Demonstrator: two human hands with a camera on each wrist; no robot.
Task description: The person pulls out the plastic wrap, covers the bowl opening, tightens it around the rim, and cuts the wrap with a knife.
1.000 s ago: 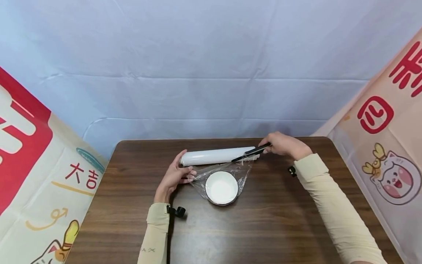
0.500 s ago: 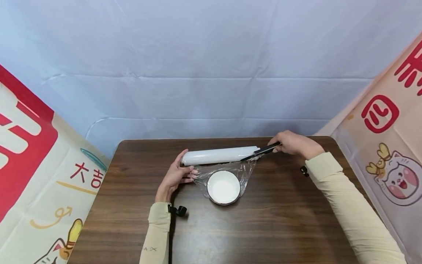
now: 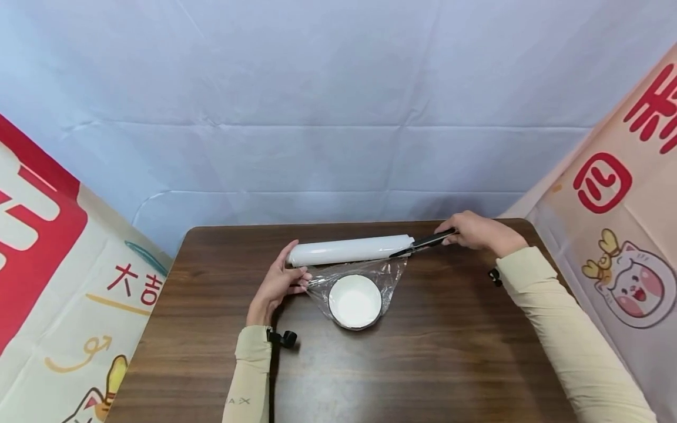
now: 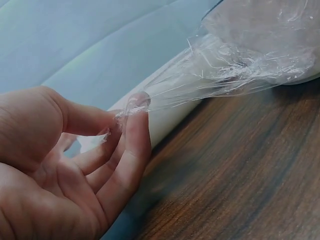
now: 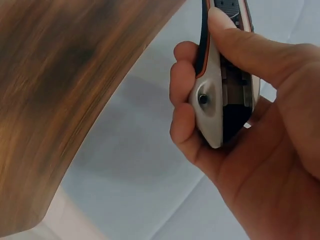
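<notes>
Thumb and fingers of my left hand point(image 3: 276, 283) pinch a gathered corner of clear cling film point(image 4: 220, 67). The film stretches from there over a round white bowl point(image 3: 355, 301) with a dark rim. Just behind the bowl lies a thick white roll of cling film point(image 3: 349, 251), its left end beside my left hand. My right hand point(image 3: 471, 229) grips a utility knife point(image 5: 212, 95), thumb on its slider in the right wrist view. In the head view the knife's dark front end points left, over the roll's right end and the film's edge.
The brown wooden table point(image 3: 423, 352) ends close behind the roll. A pale cloth point(image 3: 338, 147) hangs behind it. Printed banners stand on both sides, the right banner point(image 3: 629, 282) near my right sleeve.
My right hand and the knife have moved to the right along the roll, mostly in the first half second. My left hand still pinches the film in about the same spot.
</notes>
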